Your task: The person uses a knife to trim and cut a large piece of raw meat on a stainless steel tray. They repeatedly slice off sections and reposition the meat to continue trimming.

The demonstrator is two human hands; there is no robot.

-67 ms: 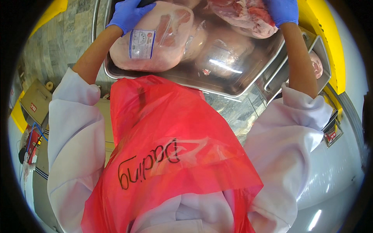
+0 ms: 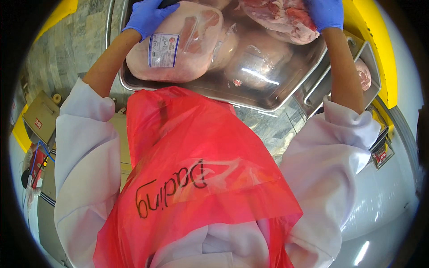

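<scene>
My left hand (image 2: 149, 17), in a blue glove, is at the top edge with its fingers closed by a black object (image 2: 168, 3), mostly cut off by the frame. Beneath it lies a large pale cut of meat (image 2: 178, 73) in clear wrap, with a white and blue label (image 2: 163, 50). At the upper right my right hand (image 2: 326, 13), also gloved in blue, grips the side of an unwrapped, red and fatty piece of raw meat (image 2: 286, 20); some of its fingers are hidden. Both meats are in a metal tub (image 2: 286, 96), among other wrapped pieces (image 2: 257, 67).
A second metal container (image 2: 375, 78) with a piece of meat (image 2: 363, 74) stands to the right, beside a yellow barrier (image 2: 380, 53). My red plastic apron (image 2: 210, 147) reaches the tub's near rim. Tan equipment (image 2: 42, 111) and cables are at the left.
</scene>
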